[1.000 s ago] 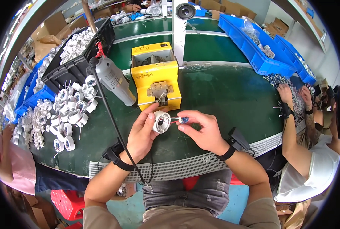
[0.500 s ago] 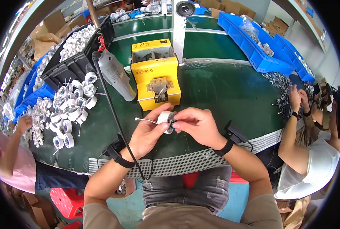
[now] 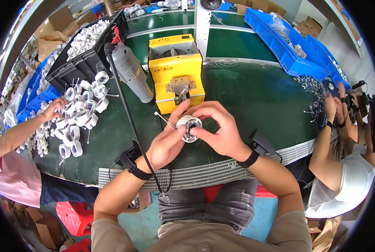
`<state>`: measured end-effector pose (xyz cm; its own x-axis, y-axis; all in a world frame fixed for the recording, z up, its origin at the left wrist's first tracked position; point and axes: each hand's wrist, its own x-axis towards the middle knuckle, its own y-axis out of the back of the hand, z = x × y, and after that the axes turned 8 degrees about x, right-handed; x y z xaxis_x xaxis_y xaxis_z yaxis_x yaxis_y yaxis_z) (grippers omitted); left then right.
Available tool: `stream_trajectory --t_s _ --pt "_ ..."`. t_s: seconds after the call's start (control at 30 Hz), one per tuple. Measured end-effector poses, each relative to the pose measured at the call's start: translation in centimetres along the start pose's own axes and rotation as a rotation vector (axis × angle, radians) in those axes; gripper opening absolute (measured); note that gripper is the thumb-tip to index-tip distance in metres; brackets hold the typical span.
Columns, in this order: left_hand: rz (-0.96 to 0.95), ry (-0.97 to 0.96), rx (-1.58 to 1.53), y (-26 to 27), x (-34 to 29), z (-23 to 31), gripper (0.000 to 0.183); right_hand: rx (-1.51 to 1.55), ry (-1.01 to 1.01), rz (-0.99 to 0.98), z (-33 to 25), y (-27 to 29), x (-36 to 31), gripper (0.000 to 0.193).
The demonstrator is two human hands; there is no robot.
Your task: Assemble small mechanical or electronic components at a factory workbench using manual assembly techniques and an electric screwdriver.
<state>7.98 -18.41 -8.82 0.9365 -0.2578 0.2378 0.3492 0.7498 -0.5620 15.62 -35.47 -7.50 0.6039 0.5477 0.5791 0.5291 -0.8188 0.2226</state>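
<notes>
A round white plastic housing (image 3: 191, 119) is held between my two hands over the front of the green table, its open face turned up toward me. Inside it shows a small dark part (image 3: 190, 127), too small to make out fully. My left hand (image 3: 164, 147) is closed round the housing's left side, thumb on the rim. With its fingers at the far edge, my right hand (image 3: 223, 132) also grips the housing, and its thumb presses at the dark part. A white wire (image 3: 165, 118) with a small connector sticks out to the left.
Just beyond my hands stands a yellow machine (image 3: 175, 69), with a grey handheld power tool (image 3: 130, 71) and its black cable (image 3: 126, 113) to its left. Several white housings (image 3: 82, 117) are heaped at left, where a co-worker's hand (image 3: 54, 109) reaches. Blue bins (image 3: 288, 54) stand at right.
The housing has been tipped from edge-on to face-up, and my right hand's fingers have moved round its far edge. At left, the co-worker's hand has moved to the heap of housings.
</notes>
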Motion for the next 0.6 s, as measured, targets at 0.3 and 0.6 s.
stream_trajectory --t_s 0.3,0.6 --pt "0.283 0.129 0.602 -0.1 -0.6 1.3 0.042 0.187 -0.231 -0.033 0.9 -0.3 -0.1 0.024" --pt "0.48 -0.156 0.641 2.6 -0.9 0.9 0.031 0.246 -0.203 -0.002 0.4 -0.4 2.3 0.021"
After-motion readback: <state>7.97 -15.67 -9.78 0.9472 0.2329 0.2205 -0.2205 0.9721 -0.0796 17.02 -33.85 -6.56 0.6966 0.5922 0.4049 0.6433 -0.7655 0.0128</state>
